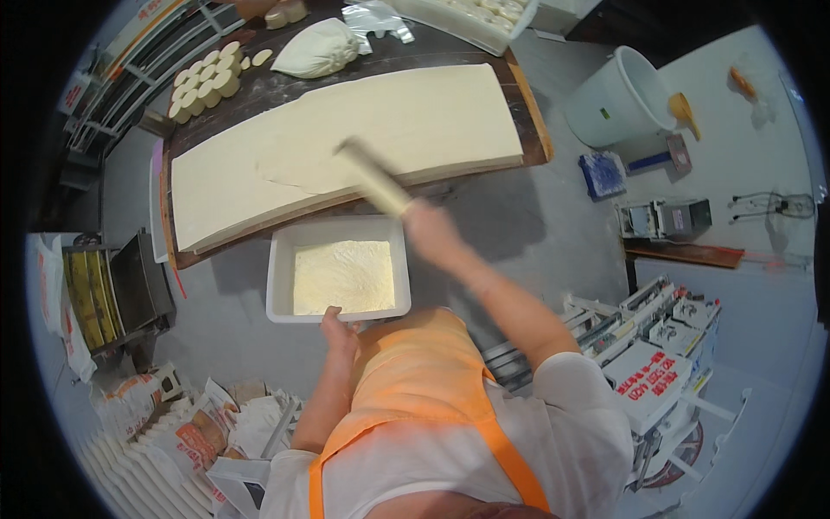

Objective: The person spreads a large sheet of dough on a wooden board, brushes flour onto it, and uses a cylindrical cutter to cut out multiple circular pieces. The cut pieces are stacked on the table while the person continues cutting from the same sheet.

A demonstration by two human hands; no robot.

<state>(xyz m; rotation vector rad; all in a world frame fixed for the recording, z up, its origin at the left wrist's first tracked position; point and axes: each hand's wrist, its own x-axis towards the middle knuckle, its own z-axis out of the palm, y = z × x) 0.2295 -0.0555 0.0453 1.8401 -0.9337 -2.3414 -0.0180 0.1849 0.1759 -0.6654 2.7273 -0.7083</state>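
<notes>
My left hand (340, 329) grips the near rim of a white plastic tub (275, 272), its thumb over the edge. Pale yellow, powdery-looking material (343, 277) covers part of the tub's bottom. My right hand (429, 232) is closed round the light handle of a brush or similar flat tool (375, 175), blurred by motion; its far end is over a large, thick sheet of pale dough (389, 123). That sheet lies across the dark work table (533, 139). Whether the tool touches the dough, I cannot tell.
Cut dough pieces (207, 84), a white cloth bundle (319, 48) and a plastic bag (377, 21) lie at the table's far side, near a white crate (499, 42). To the right are a large bucket (616, 97), a yellow scoop (681, 109) and a machine (655, 383). Sacks (194, 441) lie lower left.
</notes>
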